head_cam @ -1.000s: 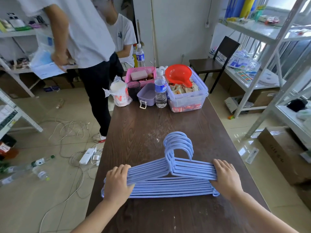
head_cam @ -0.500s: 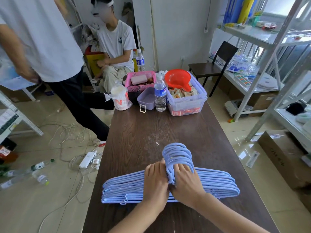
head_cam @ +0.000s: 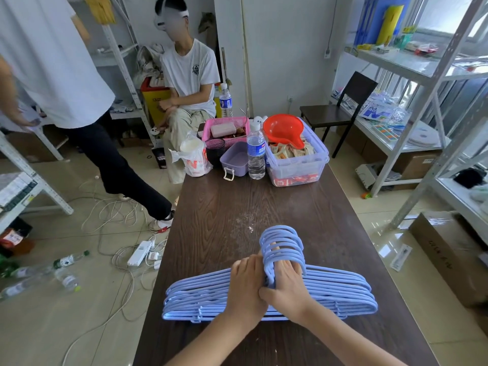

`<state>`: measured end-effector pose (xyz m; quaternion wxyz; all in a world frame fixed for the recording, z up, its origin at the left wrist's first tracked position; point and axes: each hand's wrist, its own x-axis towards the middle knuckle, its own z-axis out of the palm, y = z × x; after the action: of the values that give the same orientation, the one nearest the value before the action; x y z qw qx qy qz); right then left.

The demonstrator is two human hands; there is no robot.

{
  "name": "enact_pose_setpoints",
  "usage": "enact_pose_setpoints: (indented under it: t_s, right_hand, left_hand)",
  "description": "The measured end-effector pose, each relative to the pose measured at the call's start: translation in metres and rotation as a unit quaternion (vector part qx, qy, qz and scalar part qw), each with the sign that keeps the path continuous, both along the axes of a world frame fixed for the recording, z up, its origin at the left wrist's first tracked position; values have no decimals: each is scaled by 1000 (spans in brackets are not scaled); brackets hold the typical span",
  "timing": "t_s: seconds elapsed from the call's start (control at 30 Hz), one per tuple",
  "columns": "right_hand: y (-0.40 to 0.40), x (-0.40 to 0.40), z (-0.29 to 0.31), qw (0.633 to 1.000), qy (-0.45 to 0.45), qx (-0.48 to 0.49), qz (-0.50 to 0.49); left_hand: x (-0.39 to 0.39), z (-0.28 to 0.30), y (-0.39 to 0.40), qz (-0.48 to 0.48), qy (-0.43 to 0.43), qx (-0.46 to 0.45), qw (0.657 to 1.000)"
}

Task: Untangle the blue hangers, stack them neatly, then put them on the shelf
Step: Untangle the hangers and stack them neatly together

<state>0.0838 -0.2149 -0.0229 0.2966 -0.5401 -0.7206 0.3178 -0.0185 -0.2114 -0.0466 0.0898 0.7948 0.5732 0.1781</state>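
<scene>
The blue hangers (head_cam: 269,294) lay in one stack on the dark wooden worktop (head_cam: 264,204), in the lower middle of the frame, with their arms spread to the left and right and their hooks gathered together and pointing toward the upper part of the frame. Both hands met at the middle of the stack, at the necks of the hooks. The left hand (head_cam: 247,283) was on the left side of the hook bundle, with its fingers curled over the necks and pressing them together. The right hand (head_cam: 286,285) was just beside it on the right side, touching the left hand, and its fingers were wrapped around the same bundle, some of them passing through the hooks. In the upper middle of the frame, at the far end of the worktop, stood a clear plastic box (head_cam: 297,165) with a red funnel (head_cam: 284,130) on top of it, and just to the left of the box a water bottle (head_cam: 256,151), a small purple container (head_cam: 235,159), a pink basket (head_cam: 225,128) and a white plastic bag (head_cam: 192,157). A metal shelf (head_cam: 412,64) with many small items stood at the right of the frame, and a dark chair (head_cam: 340,112) stood near it. At the upper left, one person in a white shirt (head_cam: 188,72) sat behind the worktop, and a second person in black trousers (head_cam: 111,159) stood further left. White cables (head_cam: 113,215) and some bottles (head_cam: 39,273) lay on the floor at the lower left.
</scene>
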Motion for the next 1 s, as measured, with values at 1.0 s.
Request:
enact_pose_setpoints:
  t_s: [1.0]
  right_hand:
    - [-8, 59, -22, 954, -292, 69, 21]
  left_hand:
    - [-86, -20, -3, 3, 78, -33, 996]
